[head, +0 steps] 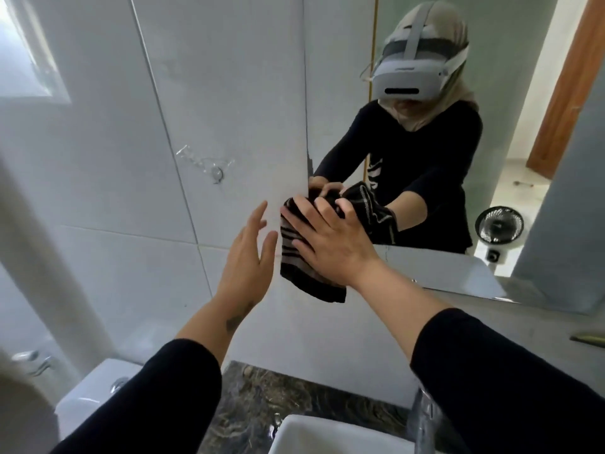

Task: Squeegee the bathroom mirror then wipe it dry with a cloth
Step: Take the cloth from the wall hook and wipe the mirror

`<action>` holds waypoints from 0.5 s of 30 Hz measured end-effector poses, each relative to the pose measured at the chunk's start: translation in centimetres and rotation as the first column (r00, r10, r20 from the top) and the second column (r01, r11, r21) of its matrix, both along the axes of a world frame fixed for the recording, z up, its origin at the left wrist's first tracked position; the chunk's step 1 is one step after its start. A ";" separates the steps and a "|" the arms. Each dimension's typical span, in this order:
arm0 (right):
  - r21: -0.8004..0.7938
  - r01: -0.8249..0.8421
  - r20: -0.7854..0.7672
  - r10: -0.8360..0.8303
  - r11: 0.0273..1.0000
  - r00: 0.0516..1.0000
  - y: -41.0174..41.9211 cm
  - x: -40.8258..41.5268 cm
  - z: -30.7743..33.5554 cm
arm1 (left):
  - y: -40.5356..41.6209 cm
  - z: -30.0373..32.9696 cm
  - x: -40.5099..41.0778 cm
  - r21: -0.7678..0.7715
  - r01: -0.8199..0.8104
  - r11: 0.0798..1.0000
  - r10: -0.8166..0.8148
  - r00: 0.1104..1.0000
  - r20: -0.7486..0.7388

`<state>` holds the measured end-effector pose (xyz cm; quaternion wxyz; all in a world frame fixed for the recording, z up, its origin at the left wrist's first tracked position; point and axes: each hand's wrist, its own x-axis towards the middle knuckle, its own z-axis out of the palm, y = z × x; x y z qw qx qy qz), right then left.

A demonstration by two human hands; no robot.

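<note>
A dark cloth [304,273] with pale stripes is pressed flat against the lower left corner of the bathroom mirror [491,132]. My right hand [330,237] lies spread over the cloth and holds it to the glass. Just left of the cloth, my left hand [248,253] hovers with fingers apart and holds nothing, in front of the white tiled wall. The mirror reflects both hands, the cloth and a person in dark sleeves wearing a headset. I see no squeegee that I can identify.
Below are a white basin [327,434], a chrome tap [422,417] and a dark marble counter [278,398]. A toilet cistern [95,394] stands at lower left. A grey ledge [523,326] runs under the mirror, with a yellowish object [589,339] at its right end. A small hook [216,174] is on the tiles.
</note>
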<state>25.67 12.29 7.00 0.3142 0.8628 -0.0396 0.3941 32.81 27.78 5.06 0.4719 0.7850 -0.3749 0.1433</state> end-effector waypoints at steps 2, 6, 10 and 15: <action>0.143 -0.107 -0.013 0.110 0.984 0.994 1.5 0.9 2.5 | 0.6 0.5 -0.1 -0.066 0.086 0.994 -0.091 0.992 -0.082; 0.297 -0.251 -0.061 0.281 0.921 0.958 4.1 2.8 6.5 | 1.4 3.3 0.6 -0.231 0.085 0.969 -0.106 0.991 -0.080; 0.374 -0.336 -0.007 0.365 0.864 0.931 6.0 5.5 9.1 | 3.6 5.8 3.9 -0.252 -0.027 0.967 0.030 0.999 0.010; 0.398 -0.395 0.052 0.409 0.828 0.911 8.0 9.6 10.8 | 6.0 7.8 8.6 -0.194 -0.232 0.953 0.247 0.968 0.054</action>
